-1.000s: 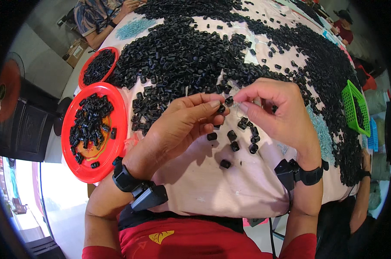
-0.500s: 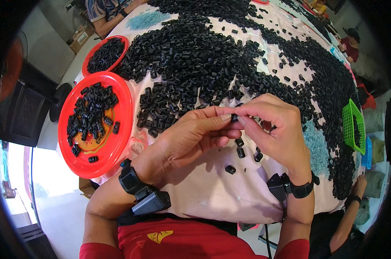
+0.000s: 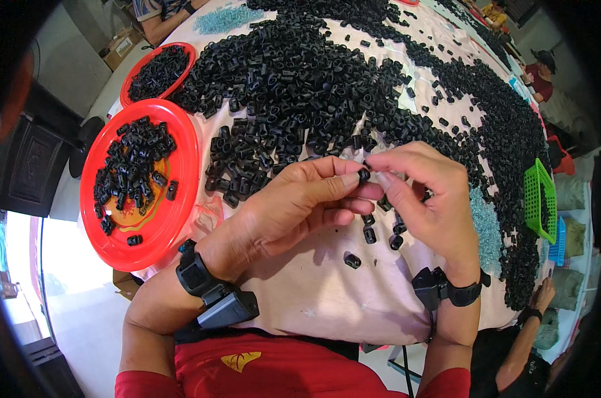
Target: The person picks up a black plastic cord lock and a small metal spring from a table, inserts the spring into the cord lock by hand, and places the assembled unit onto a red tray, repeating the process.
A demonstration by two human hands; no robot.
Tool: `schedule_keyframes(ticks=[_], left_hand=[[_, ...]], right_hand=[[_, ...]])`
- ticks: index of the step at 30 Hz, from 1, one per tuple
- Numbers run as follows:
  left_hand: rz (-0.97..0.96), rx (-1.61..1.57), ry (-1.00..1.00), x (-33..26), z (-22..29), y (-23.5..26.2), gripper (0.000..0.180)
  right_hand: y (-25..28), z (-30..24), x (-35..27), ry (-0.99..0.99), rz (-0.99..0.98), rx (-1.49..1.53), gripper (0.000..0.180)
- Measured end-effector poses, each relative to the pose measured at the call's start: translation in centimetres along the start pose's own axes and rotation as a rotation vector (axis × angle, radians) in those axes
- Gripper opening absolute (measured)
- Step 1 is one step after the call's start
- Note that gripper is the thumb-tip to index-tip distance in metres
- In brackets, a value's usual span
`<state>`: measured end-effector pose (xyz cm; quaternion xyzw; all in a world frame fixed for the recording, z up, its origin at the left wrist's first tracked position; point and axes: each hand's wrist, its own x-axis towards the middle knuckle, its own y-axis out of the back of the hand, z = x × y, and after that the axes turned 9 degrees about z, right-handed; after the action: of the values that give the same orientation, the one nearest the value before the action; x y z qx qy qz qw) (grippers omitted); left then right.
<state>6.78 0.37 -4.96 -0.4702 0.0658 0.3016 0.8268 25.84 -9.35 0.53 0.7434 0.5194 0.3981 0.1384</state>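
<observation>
Above the table, near the middle, my left hand (image 3: 313, 196) pinches a small black plastic cord lock (image 3: 363, 175) between thumb and fingertips. Close on its right is my right hand (image 3: 425, 192). The thumb and forefinger there stand slightly apart beside the piece, and nothing can be made out between them. Its other fingers are curled and partly hidden. Several loose black pieces (image 3: 369, 234) lie on the cloth just below both hands. To the left stands a red plate (image 3: 184, 199) with a heap of black cord locks (image 3: 138, 156) on it.
A large pile of black pieces (image 3: 300, 79) spreads beyond my hands. Thin black parts fill a red bowl (image 3: 193, 58). Pale blue bits lie in heaps (image 3: 227, 20) (image 3: 484, 229). At the right edge is a green basket (image 3: 530, 199). Other people (image 3: 542, 76) sit around the table.
My right thumb and forefinger have drawn back slightly to the right from the cord lock. It stays in my left hand. The view has shifted slightly, moving the red plate leftward.
</observation>
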Motion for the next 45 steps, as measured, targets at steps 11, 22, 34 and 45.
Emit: schedule_keyframes(ticks=[11, 22, 34, 45], left_hand=[[0.013, 0.024, -0.024, 0.4, 0.0, 0.9, 0.024], [0.0, 0.11, -0.037, 0.5, -0.3, 1.1, 0.025], [0.006, 0.181, -0.109, 0.3, -1.1, 0.6, 0.024], [0.01, 0.21, -0.159, 0.2, -1.1, 0.9, 0.025]], right_hand=[[1.5, 2.7, -0.5, -0.131, -0.363, -0.404, 0.018], [1.0, 3.2, -0.5, -0.041, -0.284, -0.378, 0.008], [0.0, 0.2, -0.2, -0.089, -0.1, 0.02, 0.013], [-0.4, 0.2, -0.3, -0.123, -0.044, 0.041, 0.021]])
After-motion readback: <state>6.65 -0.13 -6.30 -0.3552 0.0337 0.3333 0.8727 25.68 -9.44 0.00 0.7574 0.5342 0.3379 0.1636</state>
